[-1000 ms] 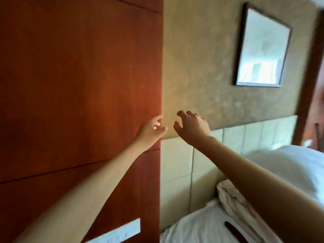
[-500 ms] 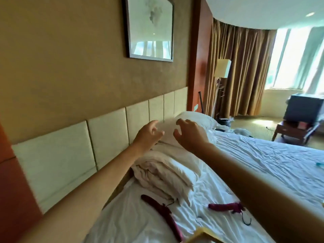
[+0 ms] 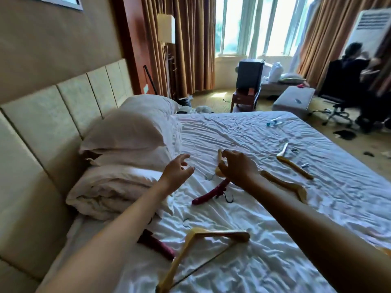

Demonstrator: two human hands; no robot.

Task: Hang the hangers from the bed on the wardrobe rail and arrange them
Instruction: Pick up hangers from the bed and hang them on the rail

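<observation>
Several hangers lie scattered on the white bed (image 3: 264, 134). A light wooden hanger (image 3: 203, 248) lies nearest, at the lower middle. A dark red padded hanger (image 3: 209, 194) lies just beyond my hands, and another red hanger (image 3: 156, 245) is partly hidden under my left forearm. Two more wooden hangers (image 3: 285, 185) (image 3: 294, 164) lie to the right. My left hand (image 3: 176, 172) hovers above the sheet, fingers apart and empty. My right hand (image 3: 238, 167) hovers over the red hanger, fingers curled and apart, holding nothing. No wardrobe is in view.
Stacked pillows (image 3: 127, 132) and a folded duvet (image 3: 112, 191) lie against the padded headboard (image 3: 63, 98) on the left. Beyond the bed stand a floor lamp (image 3: 166, 28), curtains, a small black cabinet (image 3: 249, 75), an ottoman (image 3: 294, 98), and a seated person (image 3: 353, 66) at the far right.
The view has swung right, from the wooden wardrobe panel across the wall to the bed. Both hands stay raised and empty, now over the hangers on the sheet.
</observation>
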